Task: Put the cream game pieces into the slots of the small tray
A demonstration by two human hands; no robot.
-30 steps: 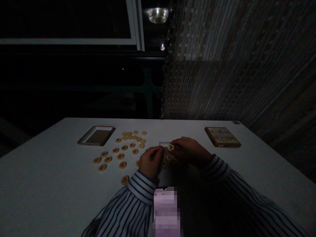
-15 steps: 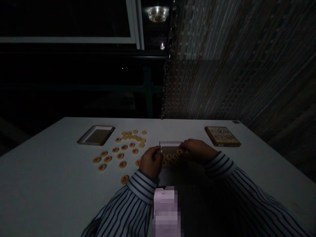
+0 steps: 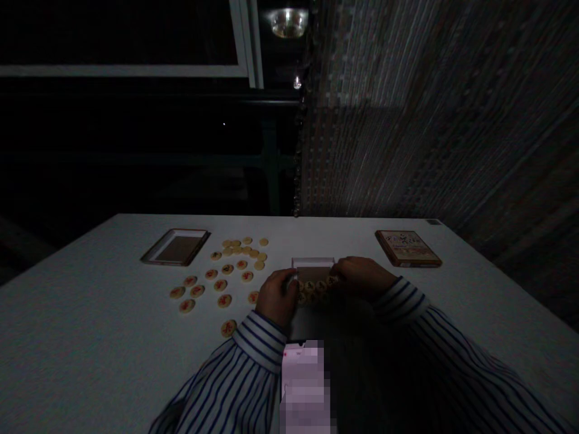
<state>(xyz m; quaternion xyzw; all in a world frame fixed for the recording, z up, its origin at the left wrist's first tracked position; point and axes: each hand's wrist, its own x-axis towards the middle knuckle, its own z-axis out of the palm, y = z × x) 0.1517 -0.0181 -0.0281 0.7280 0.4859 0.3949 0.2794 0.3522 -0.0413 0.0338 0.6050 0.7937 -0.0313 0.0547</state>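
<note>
A small open box (image 3: 313,263) with a pale rim lies in front of me. Inside, round Chinese chess pieces (image 3: 309,286) with dark characters sit in rows along the near part. My left hand (image 3: 275,298) grips the box's left side, thumb and fingers curled round its edge. At the opposite side, my right hand (image 3: 364,276) has its fingertips closed at the rightmost piece (image 3: 332,281) of the upper row; its lower fingers are lost in shadow. Left of the box, loose pieces (image 3: 220,285) are scattered, several showing red characters and others blank sides.
An open box lid or tray (image 3: 174,248) lies at the back left of the white table (image 3: 113,325). A closed box with a printed cover (image 3: 408,248) rests at the back right. Beyond the table hangs a string curtain (image 3: 362,150).
My right hand has shifted slightly, and the piece at its fingertips now sits a little lower and further right, in line with the row. My left hand stays on the box.
</note>
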